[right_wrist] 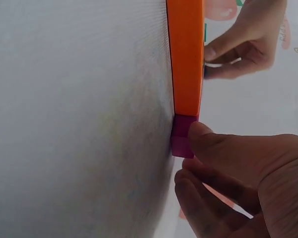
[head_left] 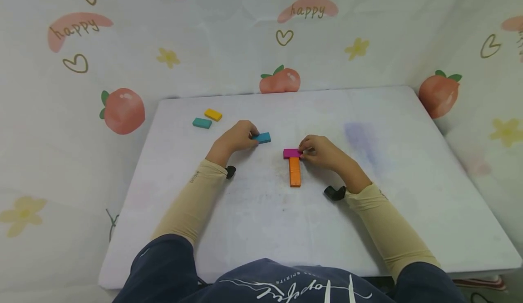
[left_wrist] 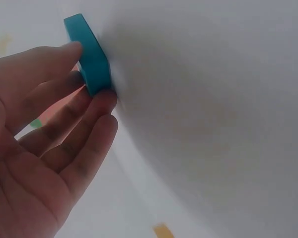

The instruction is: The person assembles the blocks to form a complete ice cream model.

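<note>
White tabletop [head_left: 261, 235], backed and flanked by a pale cloth [head_left: 229, 39] printed with peaches, hearts and flowers.

Left hand [head_left: 238, 136]: holds a blue block [head_left: 263, 137] at its near-left end, thumb on one side, fingertips opposite. Most of the block's length projects toward the middle of the table; an end grip like this probably serves to leave the far end unobstructed. Whether the block's underside touches the table: cannot tell.

Right hand [head_left: 323, 152]: narrow pinch on the right end of a magenta block [head_left: 290, 153], thumb and forefinger about it. The magenta block lies crosswise at the far end of an orange block [head_left: 294, 173], the two touching in a T. Holding only the outer end seems to keep the fingers off the joint, and likely steadies the crosspiece.

Teal block [head_left: 202, 123] and yellow block [head_left: 213, 114]: side by side, flat, far left, untouched; plausibly placed there to keep the middle free.
</note>
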A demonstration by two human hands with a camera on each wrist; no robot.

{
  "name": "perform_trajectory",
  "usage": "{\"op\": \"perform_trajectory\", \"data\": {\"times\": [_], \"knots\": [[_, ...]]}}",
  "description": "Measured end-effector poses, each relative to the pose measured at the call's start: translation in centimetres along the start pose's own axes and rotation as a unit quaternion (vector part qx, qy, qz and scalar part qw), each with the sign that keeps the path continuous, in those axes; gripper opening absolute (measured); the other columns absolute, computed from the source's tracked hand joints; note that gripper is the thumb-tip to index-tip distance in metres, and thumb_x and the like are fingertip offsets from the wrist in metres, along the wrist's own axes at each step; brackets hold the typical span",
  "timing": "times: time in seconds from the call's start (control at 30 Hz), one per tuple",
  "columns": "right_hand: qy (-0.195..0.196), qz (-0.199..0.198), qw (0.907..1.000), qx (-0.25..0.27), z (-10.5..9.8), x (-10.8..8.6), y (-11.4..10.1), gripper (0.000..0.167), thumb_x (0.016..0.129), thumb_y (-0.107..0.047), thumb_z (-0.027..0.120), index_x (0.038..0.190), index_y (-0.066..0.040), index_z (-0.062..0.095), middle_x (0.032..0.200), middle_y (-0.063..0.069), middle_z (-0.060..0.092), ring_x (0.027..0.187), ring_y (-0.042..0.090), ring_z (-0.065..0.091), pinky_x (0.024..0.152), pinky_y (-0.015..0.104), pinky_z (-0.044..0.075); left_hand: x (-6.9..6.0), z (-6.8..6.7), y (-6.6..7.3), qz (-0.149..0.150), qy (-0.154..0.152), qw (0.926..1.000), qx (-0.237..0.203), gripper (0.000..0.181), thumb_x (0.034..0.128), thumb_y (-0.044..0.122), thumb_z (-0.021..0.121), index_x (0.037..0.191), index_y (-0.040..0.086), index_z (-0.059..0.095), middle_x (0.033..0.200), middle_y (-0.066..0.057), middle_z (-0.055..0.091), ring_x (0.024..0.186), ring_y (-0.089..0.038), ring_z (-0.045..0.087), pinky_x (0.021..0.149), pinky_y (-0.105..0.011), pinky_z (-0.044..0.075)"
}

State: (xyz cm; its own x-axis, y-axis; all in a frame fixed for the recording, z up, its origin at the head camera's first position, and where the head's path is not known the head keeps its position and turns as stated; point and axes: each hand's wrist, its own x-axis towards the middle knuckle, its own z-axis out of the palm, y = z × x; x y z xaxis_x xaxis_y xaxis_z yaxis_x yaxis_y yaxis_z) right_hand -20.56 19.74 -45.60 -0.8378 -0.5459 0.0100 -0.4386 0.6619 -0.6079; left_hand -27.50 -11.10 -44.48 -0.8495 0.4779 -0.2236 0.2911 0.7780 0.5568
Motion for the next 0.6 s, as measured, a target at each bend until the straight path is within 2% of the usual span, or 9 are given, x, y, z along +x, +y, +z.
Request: {"op": "perform_trajectory", "data": {"times": [0.17,0.37,0.6], "knots": [[-0.001,0.001,0.9998,-0.02,0.0,0.1,0.0,0.012,0.094,-0.003,0.077,0.105,0.001,0.08,0.126,0.021,0.07,0.115,0.037,0.068,0.103,0.052,0.058,1.2,1.0,1.8,0.014,-0.015,0.9998,0.006,0.037,0.101,0.013,0.067,0.134,-0.003,0.07,0.131,-0.016,0.07,0.115,-0.028,0.062,0.11,-0.042,0.054],[-0.014,0.015,0.9995,-0.026,0.0,0.2,0.0,0.011,0.095,-0.005,0.076,0.104,-0.001,0.081,0.149,0.024,0.061,0.141,0.044,0.055,0.121,0.059,0.042,2.3,2.3,3.8,0.045,-0.024,0.9986,0.017,0.035,0.102,0.011,0.066,0.133,-0.005,0.07,0.13,-0.017,0.07,0.113,-0.028,0.062,0.11,-0.041,0.054],[-0.012,0.01,0.9996,-0.022,-0.3,0.4,0.2,0.009,0.095,-0.004,0.076,0.103,-0.003,0.081,0.155,0.025,0.056,0.147,0.046,0.049,0.123,0.062,0.038,3.0,3.2,5.5,0.071,-0.033,0.9968,0.016,0.034,0.1022,0.011,0.068,0.133,-0.003,0.07,0.13,-0.015,0.07,0.113,-0.027,0.063,0.11,-0.04,0.054]]}}
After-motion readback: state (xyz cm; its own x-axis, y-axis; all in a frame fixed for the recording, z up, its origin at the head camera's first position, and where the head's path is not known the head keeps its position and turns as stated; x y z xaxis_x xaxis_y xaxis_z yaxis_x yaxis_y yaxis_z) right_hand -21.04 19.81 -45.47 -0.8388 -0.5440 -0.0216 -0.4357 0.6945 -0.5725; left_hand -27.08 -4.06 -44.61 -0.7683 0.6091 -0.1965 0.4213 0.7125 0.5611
